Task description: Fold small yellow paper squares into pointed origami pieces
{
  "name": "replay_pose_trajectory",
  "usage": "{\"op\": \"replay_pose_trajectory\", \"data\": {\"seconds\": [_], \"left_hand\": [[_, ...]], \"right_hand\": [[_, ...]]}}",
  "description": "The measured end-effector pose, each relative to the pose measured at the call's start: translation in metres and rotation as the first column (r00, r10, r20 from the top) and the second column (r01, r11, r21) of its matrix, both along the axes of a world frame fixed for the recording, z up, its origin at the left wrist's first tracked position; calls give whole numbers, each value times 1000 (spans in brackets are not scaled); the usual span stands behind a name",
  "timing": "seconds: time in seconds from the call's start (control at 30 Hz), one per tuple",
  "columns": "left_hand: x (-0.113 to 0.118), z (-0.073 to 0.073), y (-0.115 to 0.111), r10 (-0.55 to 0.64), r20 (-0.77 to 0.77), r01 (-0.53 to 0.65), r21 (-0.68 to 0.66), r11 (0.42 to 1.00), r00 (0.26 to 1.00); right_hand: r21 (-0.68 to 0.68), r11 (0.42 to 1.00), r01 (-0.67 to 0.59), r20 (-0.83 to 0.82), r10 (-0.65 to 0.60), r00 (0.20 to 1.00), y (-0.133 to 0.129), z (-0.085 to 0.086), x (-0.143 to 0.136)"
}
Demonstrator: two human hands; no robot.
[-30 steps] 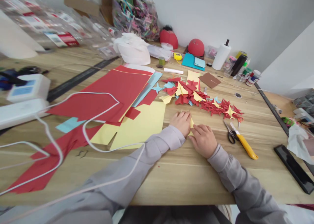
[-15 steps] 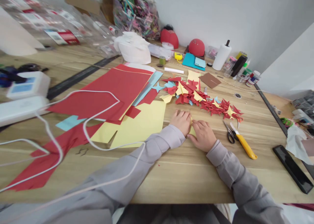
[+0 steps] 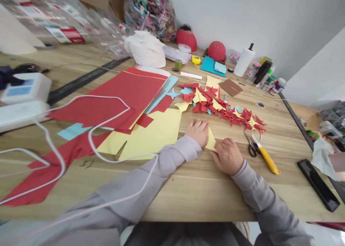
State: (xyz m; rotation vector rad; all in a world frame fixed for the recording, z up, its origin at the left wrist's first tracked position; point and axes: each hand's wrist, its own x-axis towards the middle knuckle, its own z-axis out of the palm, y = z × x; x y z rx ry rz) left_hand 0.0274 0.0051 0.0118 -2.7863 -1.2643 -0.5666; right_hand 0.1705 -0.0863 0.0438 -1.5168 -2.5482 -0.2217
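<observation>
A small folded piece of yellow paper [image 3: 210, 141] lies on the wooden table between my hands. My left hand [image 3: 198, 132] presses on its left part, fingers together, covering some of it. At its lower right corner, my right hand [image 3: 228, 155] has curled fingers and pinches the tip. Just beyond them is a pile of folded red, yellow and blue paper shapes [image 3: 210, 100]. Large yellow sheets [image 3: 153, 134] and red sheets [image 3: 115, 98] lie to the left of my left hand.
Black scissors [image 3: 252, 149] and a yellow cutter [image 3: 269, 160] lie right of my right hand. A black phone [image 3: 318, 185] is farther right. A white cable [image 3: 91, 140] crosses the sheets and my left sleeve. Bottles [image 3: 277, 86] stand at the back right.
My right hand has moved slightly right and toward me, from over the yellow paper to its corner. More of the yellow paper shows between the hands. My left hand has barely moved.
</observation>
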Motion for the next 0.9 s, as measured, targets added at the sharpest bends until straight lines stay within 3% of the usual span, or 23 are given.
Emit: {"op": "replay_pose_trajectory", "data": {"seconds": [0.43, 0.63, 0.73, 0.9], "left_hand": [[1, -3, 3, -12, 34, 11, 15, 1000, 999], [1, -3, 5, -29, 77, 25, 46, 999, 997], [0, -3, 5, -28, 107, 21, 65, 998, 994], [-2, -2, 4, -18, 153, 7, 73, 997, 988]], "right_hand": [[27, 1000, -14, -114, 17, 993, -42, 0, 14], [-30, 969, 244, -254, -243, 936, -21, -9, 15], [-67, 922, 381, -186, -387, 903, -9, -12, 9], [-143, 897, 418, -104, -434, 895, 3, -15, -1]]}}
